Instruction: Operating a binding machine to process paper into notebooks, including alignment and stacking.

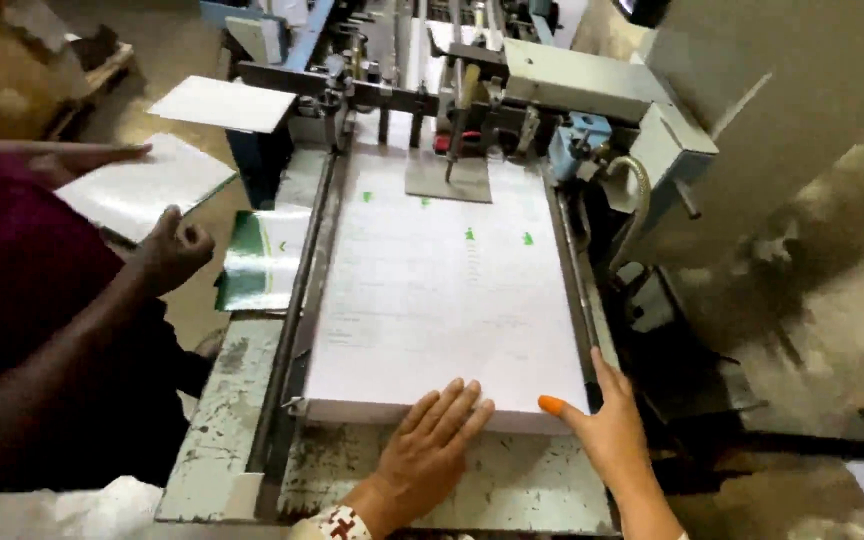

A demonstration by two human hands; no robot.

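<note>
A thick stack of white printed sheets [447, 290] lies on the feed table [512, 480] of a paper machine. My left hand [432, 445] lies flat with fingers spread, its fingertips on the stack's near edge. Just to the right, my right hand [607, 420] presses against the stack's near right corner, the orange-tipped thumb on the front edge and the fingers along the right side guide. Neither hand grips anything.
A person in a dark red top stands at the left, one fist [174, 248] by a white sheet pile [142, 185]. A green-and-white printed sheet [262, 260] lies beside the left rail. The machine's feeder head [472, 90] spans the far end. Bare floor is at right.
</note>
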